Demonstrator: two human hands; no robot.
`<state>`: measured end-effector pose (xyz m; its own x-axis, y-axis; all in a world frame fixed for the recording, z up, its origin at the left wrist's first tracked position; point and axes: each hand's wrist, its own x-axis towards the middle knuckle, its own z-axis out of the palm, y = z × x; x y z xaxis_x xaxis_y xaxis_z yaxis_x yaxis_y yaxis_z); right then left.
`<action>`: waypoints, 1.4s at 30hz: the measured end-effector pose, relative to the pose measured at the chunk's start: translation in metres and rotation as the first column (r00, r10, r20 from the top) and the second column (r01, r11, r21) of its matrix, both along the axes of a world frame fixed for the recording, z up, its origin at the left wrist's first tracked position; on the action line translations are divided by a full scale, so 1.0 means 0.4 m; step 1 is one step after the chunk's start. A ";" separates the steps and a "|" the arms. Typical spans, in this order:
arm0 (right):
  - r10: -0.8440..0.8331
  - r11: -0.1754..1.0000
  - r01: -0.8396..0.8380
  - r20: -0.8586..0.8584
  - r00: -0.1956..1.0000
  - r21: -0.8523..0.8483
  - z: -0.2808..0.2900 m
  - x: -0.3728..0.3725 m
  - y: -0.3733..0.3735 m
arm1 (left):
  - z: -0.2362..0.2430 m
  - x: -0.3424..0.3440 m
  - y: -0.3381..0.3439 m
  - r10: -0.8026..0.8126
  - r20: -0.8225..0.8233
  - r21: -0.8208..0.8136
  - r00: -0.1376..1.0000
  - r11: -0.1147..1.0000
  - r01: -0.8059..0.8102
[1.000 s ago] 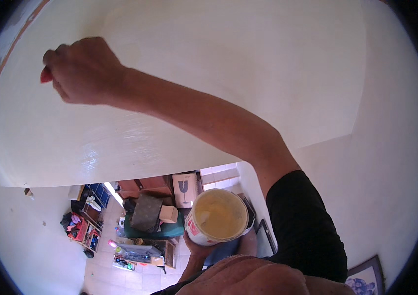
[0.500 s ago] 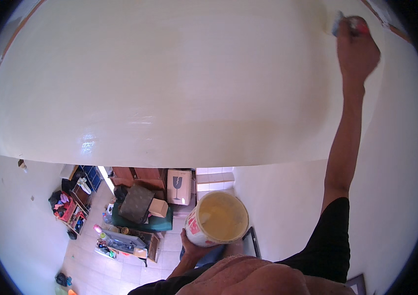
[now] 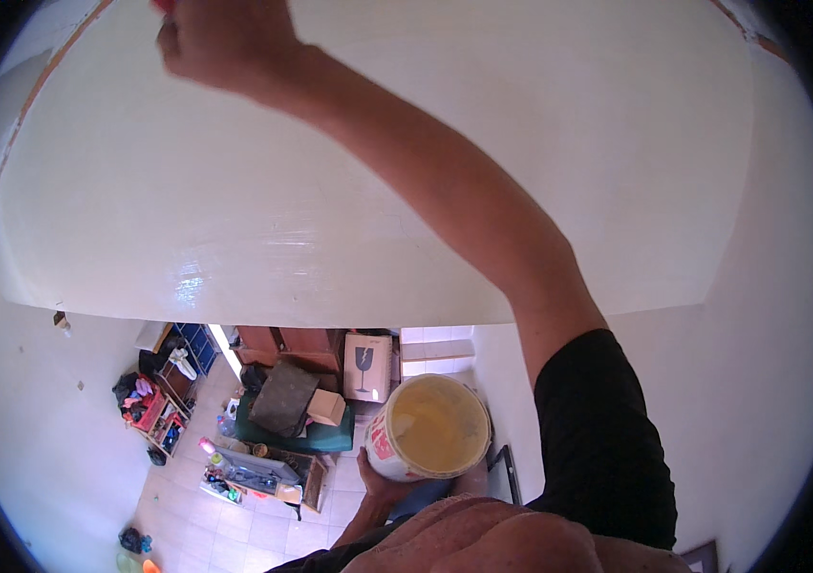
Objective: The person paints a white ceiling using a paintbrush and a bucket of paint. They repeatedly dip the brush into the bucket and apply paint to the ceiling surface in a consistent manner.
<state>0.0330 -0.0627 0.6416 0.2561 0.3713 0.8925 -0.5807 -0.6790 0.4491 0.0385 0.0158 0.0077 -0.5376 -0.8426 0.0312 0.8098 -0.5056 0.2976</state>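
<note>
My left hand (image 3: 380,485) grips the lower left side of a white plastic bucket (image 3: 389,456) with red markings. Pale yellow paint (image 3: 435,435) lies inside the bucket, which is held low in front of my body. Up at the top left, my right hand (image 3: 225,43) is closed around a paintbrush, of which only a bit of the red handle (image 3: 165,5) shows; the rest is cut off by the picture's top edge. My right arm reaches across a broad cream wall surface (image 3: 330,210), glossy in patches at its lower left.
Far below on the tiled floor (image 3: 263,535) are a green bench (image 3: 330,435) with boxes, a carton (image 3: 368,368), a low table with a flat screen (image 3: 258,465), and a shelf with clothes (image 3: 144,401). White side walls (image 3: 43,382) flank the space.
My right hand has swept with the paintbrush from the upper right of the wall surface to its upper left. The left hand still holds the bucket. The view has shifted slightly.
</note>
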 end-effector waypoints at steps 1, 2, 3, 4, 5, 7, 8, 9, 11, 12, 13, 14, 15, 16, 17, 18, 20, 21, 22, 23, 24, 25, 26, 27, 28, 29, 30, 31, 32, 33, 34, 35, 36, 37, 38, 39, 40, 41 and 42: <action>0.067 0.998 -0.067 0.012 0.998 -0.008 0.019 -0.007 -0.003 | 0.004 0.014 0.004 0.027 0.015 0.001 1.000 1.000 -0.027; -0.112 0.994 0.112 0.033 0.993 -0.007 0.052 -0.087 0.001 | 0.009 -0.025 -0.011 -0.021 0.023 0.012 1.000 1.000 0.021; -0.149 0.987 0.154 0.107 0.983 -0.045 0.065 -0.149 0.006 | 0.006 -0.032 -0.014 -0.014 0.037 0.037 0.999 0.999 0.013; -0.124 0.976 0.153 0.179 0.976 -0.155 0.072 -0.221 0.010 | 0.010 -0.031 -0.017 0.002 0.054 0.060 0.999 0.998 -0.006; -0.149 0.879 0.266 0.301 0.942 -0.395 0.104 -0.310 -0.006 | 0.021 -0.040 -0.014 0.011 0.077 0.064 0.997 0.998 -0.015; -0.334 0.942 0.326 0.341 0.879 0.082 0.083 -0.452 0.116 | 0.043 -0.039 0.001 0.046 0.126 0.074 0.991 0.996 -0.056; -0.372 0.914 0.406 0.456 0.808 0.026 0.075 -0.516 0.135 | 0.030 -0.003 0.010 0.071 0.091 0.056 0.993 0.996 -0.076; -0.344 0.922 0.386 0.517 0.783 0.029 0.051 -0.542 0.177 | 0.004 0.021 0.011 0.072 0.041 0.034 0.997 0.997 -0.073; -0.441 0.820 0.571 0.588 0.678 -0.044 0.045 -0.555 0.233 | -0.009 -0.005 -0.005 -0.006 -0.053 0.000 0.999 1.000 0.006; -0.528 0.682 0.723 0.610 0.591 -0.111 0.053 -0.555 0.245 | -0.009 -0.032 -0.012 -0.056 -0.091 -0.004 0.994 0.998 0.056; -0.584 0.527 0.834 0.644 0.494 -0.162 0.056 -0.563 0.243 | -0.009 -0.047 -0.017 -0.088 -0.117 -0.006 0.989 0.996 0.088; -0.616 0.640 0.767 0.568 0.546 -0.044 0.057 -0.539 0.184 | 0.023 -0.014 0.002 0.009 0.020 0.024 1.000 1.000 -0.009; -0.582 0.710 0.701 0.502 0.640 -0.070 0.049 -0.485 0.104 | 0.058 0.013 0.026 0.101 0.159 0.043 0.982 0.993 -0.109; -0.562 0.708 0.662 0.371 0.740 -0.247 0.056 -0.447 0.107 | 0.103 -0.038 0.024 0.046 0.254 0.037 0.966 0.998 -0.057; -0.450 0.814 0.496 0.212 0.868 -0.304 0.060 -0.396 0.068 | 0.107 -0.050 0.018 0.030 0.254 0.039 0.967 0.998 -0.042; -0.288 0.803 0.301 0.106 0.952 -0.514 0.052 -0.325 0.017 | 0.091 -0.056 0.006 0.014 0.205 0.027 0.979 0.999 -0.020; -0.129 0.960 0.106 -0.074 0.989 -0.258 0.011 -0.125 -0.038 | 0.044 -0.011 -0.008 0.031 0.094 0.019 0.995 0.999 -0.033; -0.089 0.974 0.071 -0.078 0.993 -0.213 -0.016 -0.051 -0.009 | 0.035 0.022 0.001 0.064 0.088 0.017 0.994 0.998 -0.066; -0.071 0.988 0.060 -0.068 0.995 -0.145 -0.025 -0.026 0.018 | 0.031 0.023 0.003 0.050 0.076 0.005 0.996 0.999 -0.050; -0.073 0.992 0.066 -0.059 0.996 -0.112 -0.030 -0.027 0.033 | 0.032 0.018 -0.002 0.029 0.070 -0.007 0.997 1.000 -0.028; -0.071 0.994 0.066 -0.053 0.996 -0.091 -0.028 -0.037 0.036 | 0.039 0.013 -0.010 0.010 0.061 -0.011 0.998 1.000 -0.010; -0.080 0.994 0.078 -0.027 0.996 -0.071 -0.025 -0.068 0.033 | 0.040 0.011 -0.014 -0.004 0.057 -0.013 0.998 1.000 0.005; -0.096 0.994 0.096 -0.001 0.995 -0.057 -0.015 -0.115 0.035 | 0.041 0.003 -0.017 -0.025 0.046 -0.017 0.999 1.000 0.026; -0.109 0.993 0.111 0.043 0.993 -0.043 -0.006 -0.167 0.036 | 0.040 0.010 -0.013 -0.022 0.037 -0.018 0.999 1.000 0.023; -0.137 0.990 0.140 0.088 0.987 -0.029 0.004 -0.238 0.048 | 0.041 0.011 -0.015 -0.024 0.029 -0.032 0.999 0.999 0.025; -0.192 0.980 0.197 0.134 0.972 -0.021 0.012 -0.337 0.073 | 0.037 -0.010 -0.022 -0.062 0.008 -0.039 0.998 0.997 0.062; -0.248 0.968 0.250 0.174 0.953 0.009 0.017 -0.440 0.112 | 0.037 -0.032 -0.029 -0.098 -0.010 -0.048 0.995 0.994 0.098; -0.296 0.955 0.291 0.197 0.934 0.055 0.018 -0.554 0.163 | 0.038 -0.043 -0.036 -0.116 -0.022 -0.058 0.993 0.992 0.115; 0.038 0.989 -0.071 0.240 0.970 0.131 -0.001 -0.633 0.160 | 0.035 -0.013 -0.027 -0.075 -0.015 -0.055 0.997 0.996 0.074; 0.051 0.989 -0.101 0.392 0.918 0.108 -0.022 -0.722 0.157 | 0.034 0.014 -0.021 -0.042 -0.012 -0.046 0.999 0.998 0.041; -0.027 0.996 -0.013 0.434 0.901 0.089 -0.040 -0.810 0.173 | 0.034 0.039 -0.012 -0.010 -0.012 -0.048 1.000 0.999 0.009; -0.098 0.995 0.085 0.522 0.848 0.049 -0.051 -0.912 0.205 | 0.036 0.033 -0.015 -0.028 -0.035 -0.052 0.999 0.998 0.026; -0.113 0.993 0.117 0.500 0.859 0.024 -0.039 -1.007 0.292 | 0.035 -0.009 -0.027 -0.093 -0.079 -0.072 0.993 0.994 0.088; -0.137 0.990 0.129 0.550 0.824 0.052 -0.064 -1.030 0.320 | 0.027 -0.017 -0.032 -0.115 -0.119 -0.068 0.986 0.992 0.107; -0.145 0.989 0.125 0.611 0.778 0.076 -0.102 -1.051 0.358 | 0.027 -0.015 -0.026 -0.124 -0.155 -0.083 0.980 0.990 0.112; -0.160 0.987 0.150 0.572 0.805 0.064 -0.128 -1.105 0.394 | 0.034 -0.022 -0.026 -0.133 -0.172 -0.089 0.976 0.989 0.119; -0.031 0.999 0.008 0.590 0.807 0.043 -0.164 -1.107 0.418 | 0.041 -0.022 -0.020 -0.131 -0.175 -0.090 0.976 0.989 0.117; -0.012 0.996 -0.043 0.594 0.805 0.079 -0.211 -1.083 0.423 | 0.043 -0.009 -0.014 -0.075 -0.126 -0.058 0.989 0.996 0.068; -0.015 0.989 -0.076 0.604 0.797 0.126 -0.269 -1.068 0.440 | 0.045 -0.008 -0.012 -0.044 -0.068 -0.020 0.997 0.999 0.043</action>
